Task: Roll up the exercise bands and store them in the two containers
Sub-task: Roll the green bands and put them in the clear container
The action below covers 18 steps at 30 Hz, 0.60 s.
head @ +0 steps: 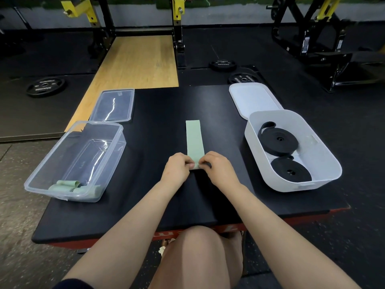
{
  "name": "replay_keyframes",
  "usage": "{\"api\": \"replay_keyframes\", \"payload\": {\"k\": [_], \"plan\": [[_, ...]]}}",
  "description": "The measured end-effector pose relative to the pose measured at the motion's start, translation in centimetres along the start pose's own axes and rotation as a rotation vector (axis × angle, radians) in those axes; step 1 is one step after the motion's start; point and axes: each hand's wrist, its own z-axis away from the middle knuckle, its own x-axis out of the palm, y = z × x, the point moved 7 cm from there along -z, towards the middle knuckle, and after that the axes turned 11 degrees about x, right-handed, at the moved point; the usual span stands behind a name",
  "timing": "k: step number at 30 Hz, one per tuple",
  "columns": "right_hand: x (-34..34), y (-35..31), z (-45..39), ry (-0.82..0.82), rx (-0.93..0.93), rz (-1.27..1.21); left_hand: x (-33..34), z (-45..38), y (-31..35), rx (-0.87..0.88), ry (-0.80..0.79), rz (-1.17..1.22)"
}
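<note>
Left hand (177, 166) and right hand (218, 167) both pinch the near end of a flat green band (194, 138). Rolling works best tight and straight, edges aligned.

I held both arms stretched forward, forearms converging. My left hand (177, 166) and right hand (218, 166) met knuckles-up, fingers curled under, fingertips pinching together between them. My bare knee (200, 253) sat below.

Black table (158, 126): green band (194, 138), two containers (77, 159), lids (112, 105).
</note>
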Motion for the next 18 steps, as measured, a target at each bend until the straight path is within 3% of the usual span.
{"api": "replay_keyframes", "payload": {"k": [8, 15, 18], "plan": [[0.1, 0.6, -1.9, -0.094, 0.154, -0.076, -0.3, 0.9, -0.7, 0.002, 0.147, 0.207], [0.4, 1.0, -2.9, -0.090, 0.251, -0.083, -0.3, 0.1, -0.2, 0.046, 0.138, 0.143], [0.2, 0.7, -2.8, -0.033, 0.206, -0.018, -0.3, -0.9, -0.2, 0.052, 0.100, 0.076]]}}
